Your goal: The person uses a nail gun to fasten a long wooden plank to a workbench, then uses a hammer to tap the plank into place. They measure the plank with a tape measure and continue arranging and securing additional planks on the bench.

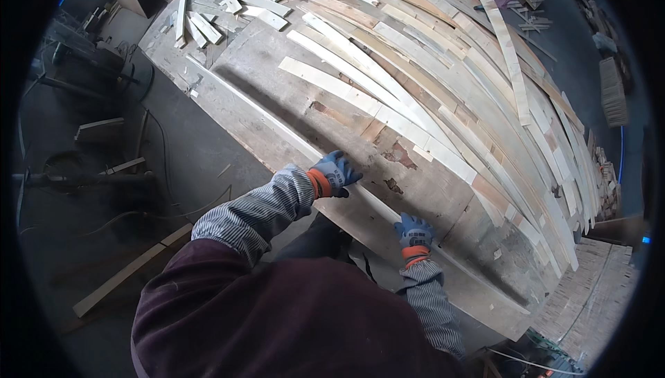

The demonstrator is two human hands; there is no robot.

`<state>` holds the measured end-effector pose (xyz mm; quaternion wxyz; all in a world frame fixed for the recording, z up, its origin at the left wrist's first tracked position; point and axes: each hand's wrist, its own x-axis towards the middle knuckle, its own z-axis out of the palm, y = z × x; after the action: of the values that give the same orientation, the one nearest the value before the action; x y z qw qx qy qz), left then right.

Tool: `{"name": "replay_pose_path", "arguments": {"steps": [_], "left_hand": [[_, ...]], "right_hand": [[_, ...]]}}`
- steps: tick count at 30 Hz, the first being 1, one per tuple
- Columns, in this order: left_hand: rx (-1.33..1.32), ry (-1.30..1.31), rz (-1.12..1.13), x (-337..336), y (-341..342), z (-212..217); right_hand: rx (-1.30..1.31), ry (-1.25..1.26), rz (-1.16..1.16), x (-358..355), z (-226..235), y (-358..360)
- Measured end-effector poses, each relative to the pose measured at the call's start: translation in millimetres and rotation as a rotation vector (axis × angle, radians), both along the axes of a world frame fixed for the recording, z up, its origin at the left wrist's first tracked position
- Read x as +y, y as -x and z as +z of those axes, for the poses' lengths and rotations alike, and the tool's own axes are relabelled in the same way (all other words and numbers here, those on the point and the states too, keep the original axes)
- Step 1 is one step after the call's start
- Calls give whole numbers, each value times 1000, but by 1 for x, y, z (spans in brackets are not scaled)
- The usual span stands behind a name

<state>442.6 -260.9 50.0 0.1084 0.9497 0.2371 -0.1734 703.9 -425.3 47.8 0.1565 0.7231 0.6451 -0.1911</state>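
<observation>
A long, narrow wood strip (pixel 260 109) lies along the near side of a big worn table and casts a dark shadow on its far side. My left hand (pixel 336 172), in a blue glove with an orange cuff, is closed over the strip near its middle. Farther right along the same strip, my right hand (pixel 415 231) in a matching glove grips it, fingers bent over the top. The undersides of both hands are hidden. Striped sleeve covers (pixel 253 201) reach up to the gloves.
Many pale wood strips (pixel 388 115) lie spread across the far part of the table (pixel 277 87), some overlapping. Short wood pieces (pixel 201 28) sit at its far left corner. Loose boards (pixel 131 271) and cables lie on the floor at left. Plywood sheets (pixel 585 295) stand at right.
</observation>
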Motion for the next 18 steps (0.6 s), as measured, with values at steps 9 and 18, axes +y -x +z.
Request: {"name": "replay_pose_path", "arguments": {"steps": [9, 18], "left_hand": [[-71, -132, 325, 16, 38, -81], [6, 18, 299, 28, 40, -84]], "right_hand": [[28, -453, -116, 140, -28, -46], [-210, 110, -151, 239, -16, -53]]}}
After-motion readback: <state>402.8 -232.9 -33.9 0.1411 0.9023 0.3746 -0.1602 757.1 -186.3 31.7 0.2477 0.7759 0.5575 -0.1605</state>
